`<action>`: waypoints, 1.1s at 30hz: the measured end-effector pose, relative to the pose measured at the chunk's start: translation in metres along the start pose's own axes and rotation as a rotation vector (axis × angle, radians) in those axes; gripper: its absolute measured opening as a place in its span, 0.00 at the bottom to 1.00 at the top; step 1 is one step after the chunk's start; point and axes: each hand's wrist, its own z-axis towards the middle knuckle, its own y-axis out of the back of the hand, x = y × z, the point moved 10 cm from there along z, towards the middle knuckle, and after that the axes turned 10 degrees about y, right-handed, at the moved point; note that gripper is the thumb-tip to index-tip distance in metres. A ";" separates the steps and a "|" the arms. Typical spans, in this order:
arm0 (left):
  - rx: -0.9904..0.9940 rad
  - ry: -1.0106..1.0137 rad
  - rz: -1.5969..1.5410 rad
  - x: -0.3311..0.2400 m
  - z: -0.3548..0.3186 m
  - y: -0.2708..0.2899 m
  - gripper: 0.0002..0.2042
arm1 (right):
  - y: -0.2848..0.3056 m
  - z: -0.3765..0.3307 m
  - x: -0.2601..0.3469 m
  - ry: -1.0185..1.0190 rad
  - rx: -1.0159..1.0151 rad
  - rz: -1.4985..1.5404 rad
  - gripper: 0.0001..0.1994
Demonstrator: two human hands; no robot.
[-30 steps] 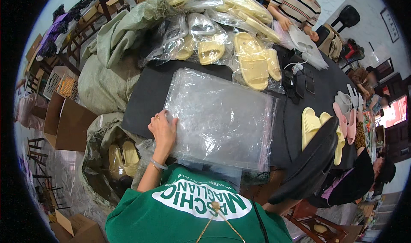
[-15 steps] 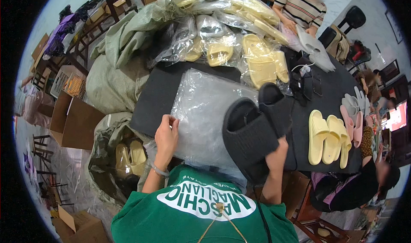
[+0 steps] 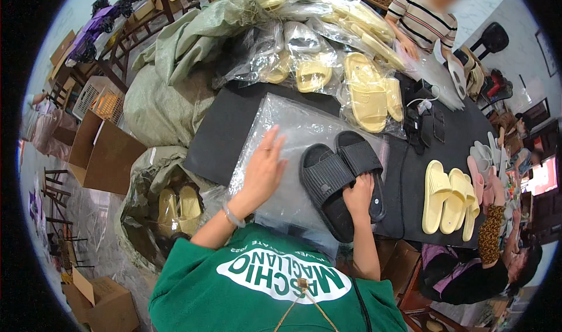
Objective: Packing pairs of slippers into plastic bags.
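Note:
A pair of black ribbed-strap slide slippers lies on a stack of clear plastic bags (image 3: 266, 118) in front of me. The left slipper (image 3: 324, 183) overlaps the right slipper (image 3: 358, 158). My right hand (image 3: 358, 196) grips the pair near the straps, its fingertips partly hidden among them. Over the left part of the bags is my left hand (image 3: 264, 171), fingers stretched out and holding nothing. Whether its palm touches the plastic I cannot tell.
Yellow slippers (image 3: 437, 194) stand at the right of the black table (image 3: 219, 124), near pink and grey ones. Bagged yellow slippers (image 3: 366, 92) lie at the back. An open sack (image 3: 137, 215) holds slippers at left. A person in a striped shirt (image 3: 418, 19) sits opposite.
The black slippers have come down from a raised, tilted hold to lie on the bags. My left hand has moved up and right over the bags, its fingers straightening.

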 end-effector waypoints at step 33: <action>0.265 0.035 0.183 0.087 0.055 -0.086 0.25 | 0.007 0.008 -0.012 -0.083 0.020 0.127 0.19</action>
